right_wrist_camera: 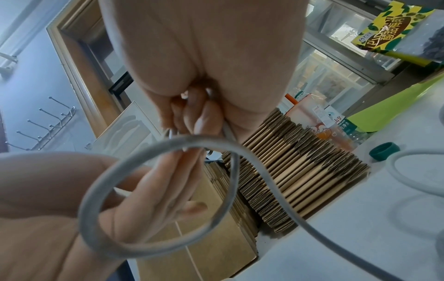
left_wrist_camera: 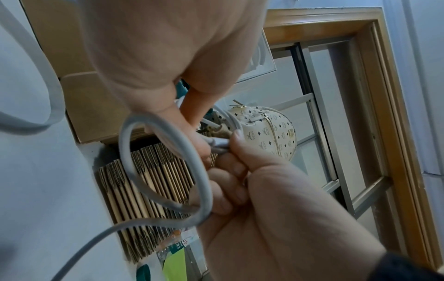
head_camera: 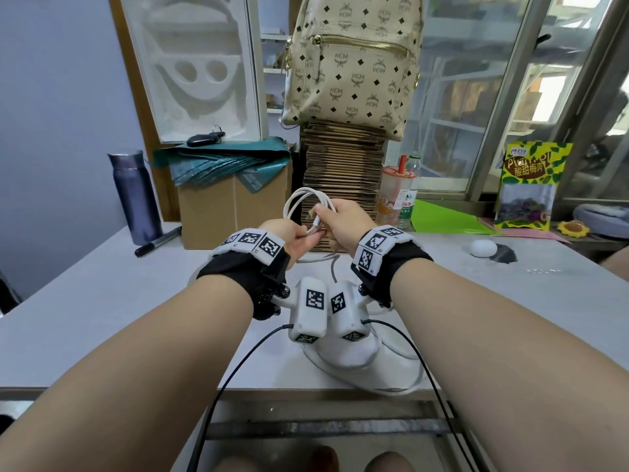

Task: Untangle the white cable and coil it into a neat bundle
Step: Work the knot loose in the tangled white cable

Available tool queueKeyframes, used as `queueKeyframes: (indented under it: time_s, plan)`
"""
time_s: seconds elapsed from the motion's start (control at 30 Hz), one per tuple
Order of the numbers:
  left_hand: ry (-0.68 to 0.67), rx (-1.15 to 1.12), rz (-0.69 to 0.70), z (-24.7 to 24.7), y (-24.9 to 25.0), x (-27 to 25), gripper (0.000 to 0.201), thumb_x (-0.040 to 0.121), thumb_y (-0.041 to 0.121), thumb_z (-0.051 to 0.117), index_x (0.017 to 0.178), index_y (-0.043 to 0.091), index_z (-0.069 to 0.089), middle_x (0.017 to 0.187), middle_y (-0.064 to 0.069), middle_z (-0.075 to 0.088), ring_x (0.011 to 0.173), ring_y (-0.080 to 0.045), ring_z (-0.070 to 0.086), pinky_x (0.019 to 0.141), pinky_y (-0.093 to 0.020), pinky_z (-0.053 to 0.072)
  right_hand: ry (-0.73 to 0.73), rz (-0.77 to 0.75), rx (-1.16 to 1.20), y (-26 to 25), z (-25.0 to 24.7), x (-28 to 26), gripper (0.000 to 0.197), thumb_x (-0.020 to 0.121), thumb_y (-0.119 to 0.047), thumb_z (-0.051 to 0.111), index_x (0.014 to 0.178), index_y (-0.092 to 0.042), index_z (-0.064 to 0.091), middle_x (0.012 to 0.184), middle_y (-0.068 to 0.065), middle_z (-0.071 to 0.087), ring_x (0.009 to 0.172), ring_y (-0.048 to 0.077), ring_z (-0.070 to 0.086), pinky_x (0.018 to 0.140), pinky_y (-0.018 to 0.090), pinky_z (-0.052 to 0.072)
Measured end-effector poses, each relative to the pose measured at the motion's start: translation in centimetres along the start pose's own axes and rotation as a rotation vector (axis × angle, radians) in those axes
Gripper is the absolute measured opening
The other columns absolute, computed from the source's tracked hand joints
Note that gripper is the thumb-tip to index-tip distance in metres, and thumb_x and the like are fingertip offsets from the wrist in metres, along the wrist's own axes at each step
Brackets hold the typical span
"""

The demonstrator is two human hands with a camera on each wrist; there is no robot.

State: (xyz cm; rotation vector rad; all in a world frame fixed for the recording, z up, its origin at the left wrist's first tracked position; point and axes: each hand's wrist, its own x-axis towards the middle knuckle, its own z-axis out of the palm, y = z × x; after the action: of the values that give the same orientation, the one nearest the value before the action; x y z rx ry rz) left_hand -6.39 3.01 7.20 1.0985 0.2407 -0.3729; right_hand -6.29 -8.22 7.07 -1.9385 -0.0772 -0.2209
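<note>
Hovering above the table (head_camera: pixel 102 301), left hand (head_camera: pixel 296 241) and right hand (head_camera: pixel 343 223) pinch the white cable (head_camera: pixel 303 199).

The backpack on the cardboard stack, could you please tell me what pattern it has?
The backpack is cream with dark diamond and logo prints and a gold zip, clearest in the head view.

flask (head_camera: pixel 136 195) stood left on table (head_camera: pixel 102 294) | backpack (head_camera: pixel 350 63) sat atop cardboard stack (head_camera: pixel 340 165) behind | snack bag (head_camera: pixel 531 185) right

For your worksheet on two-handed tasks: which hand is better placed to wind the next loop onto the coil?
Probably the left hand: it pinches the loose cable end, while the right hand grips the finished loops.
</note>
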Motion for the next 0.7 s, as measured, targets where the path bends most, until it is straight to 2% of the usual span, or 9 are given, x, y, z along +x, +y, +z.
queueKeyframes:
  time_s: [0.03, 0.1, 0.17, 0.23, 0.33, 0.47, 0.53, 0.6, 0.7]
  plan:
    - [-0.018, -0.014, -0.012, -0.1, 0.0, 0.2, 0.035, 0.099, -0.001, 0.037, 0.132, -0.011, 0.041, 0.135, -0.015, 0.054, 0.125, -0.021, 0.053, 0.104, -0.023, 0.043, -0.008, 0.016, -0.011, 0.1, 0.1, 0.1, 0.025, 0.097, -0.020, 0.045, 0.074, -0.019, 0.057, 0.049, -0.007, 0.046, 0.040, 0.009, 0.039, 0.043, 0.023, 0.032]
    - [-0.038, 0.081, -0.024, -0.3, 0.0, 0.1, 0.024, 0.099, 0.000, 0.039, 0.115, -0.008, 0.053, 0.110, -0.017, 0.067, 0.093, -0.021, 0.068, 0.074, -0.019, 0.057, -0.017, 0.037, -0.023, 0.1, 0.2, 0.1, 0.027, 0.098, -0.021, 0.042, 0.074, -0.020, 0.055, 0.054, -0.003, 0.044, 0.043, 0.011, 0.037, 0.044, 0.024, 0.031]
    - [0.005, 0.276, -0.040, -0.1, 0.3, -0.7, 0.018, 0.097, 0.004, 0.042, 0.085, -0.002, 0.055, 0.080, -0.013, 0.061, 0.064, -0.020, 0.059, 0.059, -0.025, 0.051, -0.023, 0.065, -0.009, 0.0, 0.3, 0.1, 0.029, 0.098, -0.021, 0.041, 0.073, -0.020, 0.054, 0.054, -0.001, 0.039, 0.043, 0.013, 0.033, 0.043, 0.025, 0.030]
    - [0.127, 0.632, 0.074, 0.1, 0.8, -1.2, 0.010, 0.094, 0.010, 0.050, 0.096, 0.002, 0.056, 0.085, -0.010, 0.055, 0.070, -0.019, 0.055, 0.068, -0.028, 0.047, -0.040, 0.075, -0.024, 0.1, 0.2, 0.2, 0.031, 0.098, -0.022, 0.041, 0.070, -0.020, 0.053, 0.053, -0.001, 0.037, 0.044, 0.016, 0.032, 0.044, 0.027, 0.029]
    - [0.225, 1.003, 0.393, -0.1, 1.7, -0.3, 0.071, 0.086, 0.012, 0.055, 0.148, 0.018, 0.022, 0.136, -0.013, 0.045, 0.120, -0.031, 0.051, 0.099, -0.041, 0.046, -0.092, 0.074, -0.065, 0.0, 0.1, -0.1, 0.033, 0.099, -0.022, 0.041, 0.068, -0.018, 0.052, 0.055, 0.000, 0.037, 0.047, 0.016, 0.033, 0.047, 0.028, 0.031]
    - [0.026, 1.441, 0.618, 0.1, 2.7, -0.7, 0.059, 0.088, 0.021, 0.054, 0.142, 0.035, 0.036, 0.143, 0.004, 0.045, 0.134, -0.020, 0.041, 0.115, -0.055, 0.017, -0.157, 0.079, -0.105, -0.2, 0.1, -0.5, 0.034, 0.099, -0.020, 0.042, 0.066, -0.016, 0.050, 0.050, 0.001, 0.042, 0.044, 0.017, 0.034, 0.048, 0.029, 0.030]
    - [-0.003, 1.656, 0.576, 0.7, 3.1, -1.7, 0.045, 0.093, 0.025, 0.051, 0.137, 0.033, 0.045, 0.136, 0.007, 0.053, 0.130, -0.016, 0.045, 0.115, -0.052, 0.011, -0.169, 0.088, -0.114, -0.2, 0.1, -0.5, 0.033, 0.099, -0.022, 0.043, 0.067, -0.017, 0.050, 0.051, 0.002, 0.042, 0.045, 0.017, 0.034, 0.048, 0.030, 0.029]
    - [-0.040, 1.713, 0.563, 0.8, 3.4, -2.0, 0.041, 0.090, 0.025, 0.056, 0.130, 0.031, 0.051, 0.125, 0.005, 0.059, 0.121, -0.017, 0.051, 0.114, -0.052, 0.021, -0.176, 0.095, -0.100, -0.2, -0.2, -0.5, 0.032, 0.098, -0.026, 0.045, 0.069, -0.018, 0.053, 0.049, 0.000, 0.043, 0.045, 0.018, 0.034, 0.048, 0.030, 0.030]
    - [-0.139, 1.646, 0.557, 0.2, 3.7, -1.8, 0.038, 0.085, 0.025, 0.067, 0.121, 0.023, 0.058, 0.104, 0.001, 0.063, 0.093, -0.013, 0.058, 0.077, -0.024, 0.046, -0.193, 0.089, -0.090, -0.2, -0.6, -0.8, 0.029, 0.097, -0.030, 0.047, 0.073, -0.021, 0.059, 0.038, -0.010, 0.048, 0.045, 0.013, 0.035, 0.049, 0.027, 0.033]
